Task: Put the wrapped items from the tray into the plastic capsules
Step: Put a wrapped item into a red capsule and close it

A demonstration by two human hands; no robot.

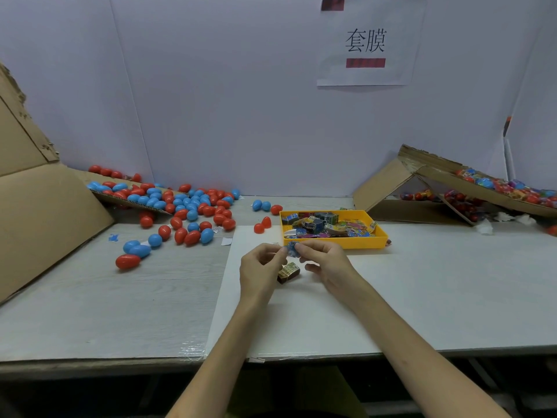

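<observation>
Forearms (401,351): both of mine come in from the bottom edge and are cut off there.
Left grip (260,267): thumb and forefinger pinch the left end of the blue wrapped item (291,248).
Right grip (327,262): fingertips pinch its right end, with the other fingers curled beneath.
Hard to make out: my fingertips cover much of the blue wrapped item and its print is unreadable. It seems to run left-to-right between the grips, above the worktop (105,312).
Brown wrapped item (288,272): lies on the white sheet (301,321) just below and between the grips, long axis slanting from near-left to far-right.
Yellow tray (361,243): just beyond the right grip, holding a jumble of wrapped items (325,226).
Capsules (187,206): red and blue, closed, spilling from the left cardboard box (45,206), well left of the left grip.
Right cardboard box (388,182): tipped, well right of the right grip, holding colourful foil-covered pieces (482,182) that run off the frame edge.
</observation>
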